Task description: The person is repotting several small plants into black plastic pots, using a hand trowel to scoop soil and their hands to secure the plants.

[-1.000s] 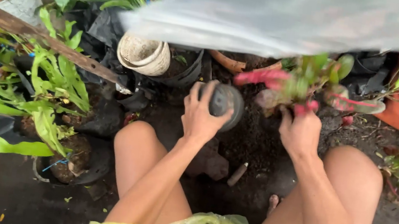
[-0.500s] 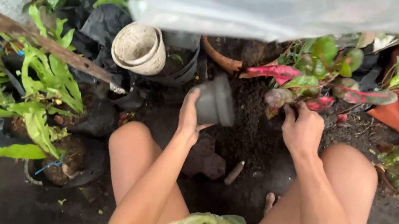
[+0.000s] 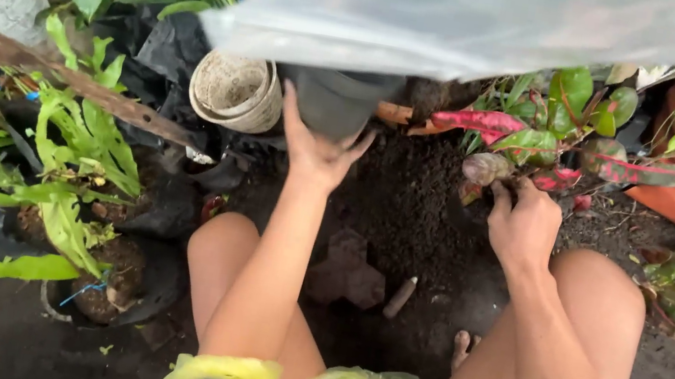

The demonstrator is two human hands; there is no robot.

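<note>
Two bare hands work over a heap of dark soil between the knees of a person crouching outdoors. Their left hand reaches forward with fingers spread, gripping the side of a dark plastic pot held just beside a pale, empty pot; the top of the dark pot is hidden under a sheet of clear plastic. Their right hand is closed around the base of a small plant with red and green leaves, which stands at the far edge of the soil heap.

The step in hand looks like the gap between pots — one being moved off to the side while the plant is kept steady. The next move probably calls for a firm hold low on the stem, so the roots stay whole.

By count: one dark pot, one pale pot, one red-leaved plant in hand — and several leafy green plants in black bags at left.
</note>
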